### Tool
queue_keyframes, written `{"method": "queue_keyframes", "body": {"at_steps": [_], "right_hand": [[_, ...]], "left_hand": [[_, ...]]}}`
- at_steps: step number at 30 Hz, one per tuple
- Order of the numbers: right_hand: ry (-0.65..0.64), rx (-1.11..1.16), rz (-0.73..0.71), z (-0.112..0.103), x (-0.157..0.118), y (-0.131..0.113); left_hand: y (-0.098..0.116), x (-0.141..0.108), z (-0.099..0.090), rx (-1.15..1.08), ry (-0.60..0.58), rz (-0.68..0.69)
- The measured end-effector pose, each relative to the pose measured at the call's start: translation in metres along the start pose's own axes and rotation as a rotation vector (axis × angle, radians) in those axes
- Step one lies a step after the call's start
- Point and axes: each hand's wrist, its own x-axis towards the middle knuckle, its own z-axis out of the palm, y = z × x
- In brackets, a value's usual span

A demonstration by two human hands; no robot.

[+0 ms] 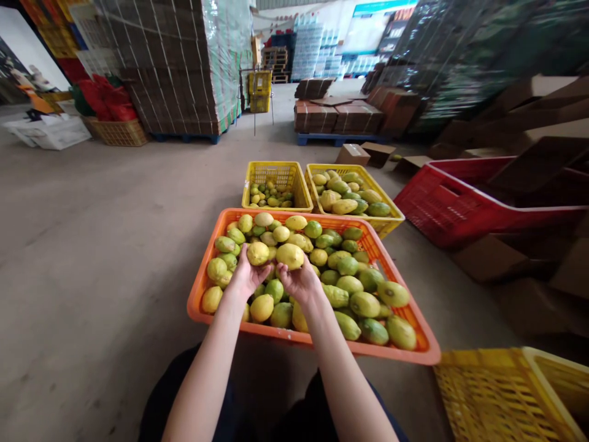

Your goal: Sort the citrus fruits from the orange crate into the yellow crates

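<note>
Yellow fruits (289, 256) | hands (248, 277) cupped, holding one each | above orange crate (391, 353), within rim | wide floor (92, 258) leftward

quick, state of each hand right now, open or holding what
Left hand: holding a rounder yellow fruit.
Right hand: holding a longer yellow fruit.

Single head-worn view, facing forward and down; orange crate (276, 333) close below, floor (115, 245) stretching beyond.

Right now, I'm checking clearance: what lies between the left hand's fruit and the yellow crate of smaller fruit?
More fruit, then the orange crate's far rim (head view).
</note>
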Motion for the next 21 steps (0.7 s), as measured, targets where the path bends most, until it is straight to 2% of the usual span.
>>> {"method": "queue_keyframes", "body": {"at_steps": [4,7,12,17,21], "right_hand": [[-0.025,-0.051,-0.073,-0.004,-0.007,-0.005],[-0.066,-0.082,-0.161,-0.005,-0.013,-0.008],[-0.243,-0.047,-0.241,-0.005,-0.009,-0.014],[-0.240,0.069,-0.235,-0.006,0.015,-0.018],[-0.297,0.118,-0.270,-0.009,0.029,-0.018]], "left_hand": [[-0.004,-0.001,0.005,0.059,0.019,0.130],[-0.009,0.001,0.005,0.096,0.015,0.172],[-0.015,0.010,0.006,0.181,-0.152,0.163],[-0.009,0.023,0.009,0.006,-0.266,0.190],[-0.006,0.029,-0.002,-0.108,-0.239,0.276]]}}
